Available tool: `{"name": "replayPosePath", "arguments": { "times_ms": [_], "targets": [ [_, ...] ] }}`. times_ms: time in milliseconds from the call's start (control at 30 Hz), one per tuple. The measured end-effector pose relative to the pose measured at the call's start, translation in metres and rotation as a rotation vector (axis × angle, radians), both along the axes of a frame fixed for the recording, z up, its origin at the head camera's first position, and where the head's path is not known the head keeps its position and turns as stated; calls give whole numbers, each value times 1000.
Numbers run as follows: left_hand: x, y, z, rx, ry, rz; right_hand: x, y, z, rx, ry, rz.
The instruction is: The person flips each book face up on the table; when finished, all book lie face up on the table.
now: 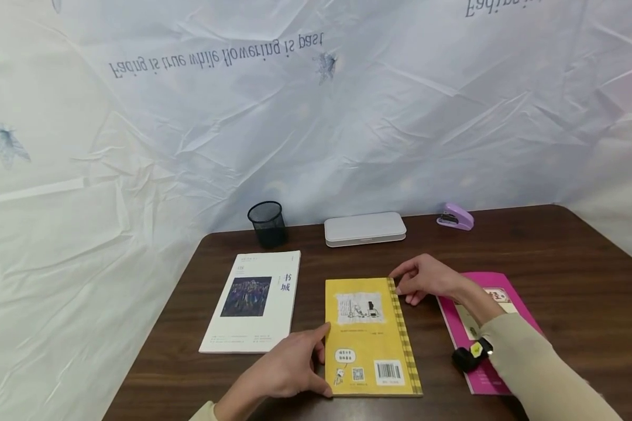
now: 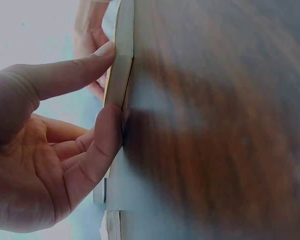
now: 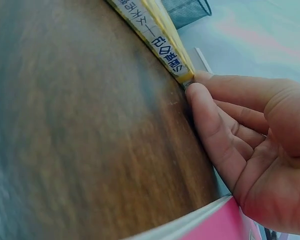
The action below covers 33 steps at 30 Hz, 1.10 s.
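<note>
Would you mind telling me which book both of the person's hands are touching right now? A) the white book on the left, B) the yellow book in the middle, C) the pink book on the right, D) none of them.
B: the left hand holds the near left edge of the yellow book, and the right hand touches its far right corner; the white book lies untouched.

The right sleeve hides part of the pink book (image 1: 511,292); its cover print is unreadable.
</note>
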State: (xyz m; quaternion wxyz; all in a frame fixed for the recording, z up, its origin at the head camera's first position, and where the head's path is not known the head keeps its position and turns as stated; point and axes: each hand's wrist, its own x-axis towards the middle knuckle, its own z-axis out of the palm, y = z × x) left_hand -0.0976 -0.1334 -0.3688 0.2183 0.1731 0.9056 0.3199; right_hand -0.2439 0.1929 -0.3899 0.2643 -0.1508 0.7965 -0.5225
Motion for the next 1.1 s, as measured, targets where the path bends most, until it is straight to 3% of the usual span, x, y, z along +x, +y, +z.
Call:
{"name": "replayPosePath", "arguments": {
  "times_ms": [367, 600, 867, 1100],
  "targets": [
    [0, 2, 1, -14, -18, 26, 0, 3, -2, -34, 16, 15],
    [0, 0, 1, 1, -6, 4, 0, 11, -4, -76, -17, 0],
    [0, -1, 2, 16, 9, -11, -3, 16, -1, -227, -60, 22],
    [0, -3, 1, 27, 17, -39, -2, 15, -2, -267, -42, 55]
  ]
}}
